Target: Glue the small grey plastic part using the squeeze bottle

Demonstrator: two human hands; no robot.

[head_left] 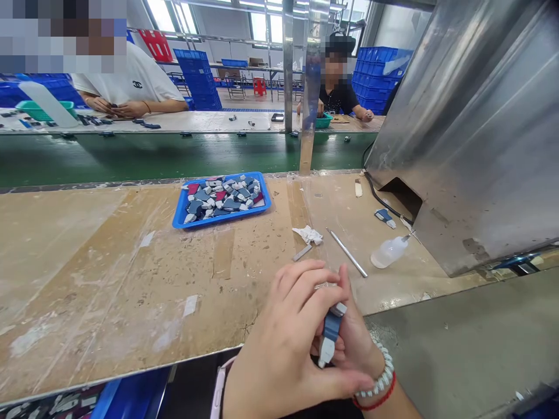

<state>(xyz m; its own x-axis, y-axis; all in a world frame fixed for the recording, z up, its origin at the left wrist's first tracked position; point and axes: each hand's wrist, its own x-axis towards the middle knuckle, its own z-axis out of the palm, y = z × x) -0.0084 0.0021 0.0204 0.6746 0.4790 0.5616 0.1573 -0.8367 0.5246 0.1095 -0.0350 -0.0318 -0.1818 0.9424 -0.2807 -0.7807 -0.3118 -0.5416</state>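
Two hands are holding a small blue and grey part.
The left hand (pixel 286 343) and right hand (pixel 353 343) are both gripping the part (pixel 329 334) over the near edge of the surface (pixel 109 273). A blue tray (pixel 181 220) of parts is sitting farther back, and a small bottle (pixel 388 252) is lying on the right.

I see both hands together over the near edge of the tabletop (pixel 109 273). My left hand (pixel 283 343) and right hand (pixel 356 340) share a grip on a small blue-and-grey part (pixel 329 334), held upright between the fingers. A blue tray (pixel 181 218) of similar parts sits toward the far edge. A metal rod (pixel 347 252), crumpled tissue (pixel 308 234) and squeeze bottle (pixel 388 252) lie just beyond my hands.
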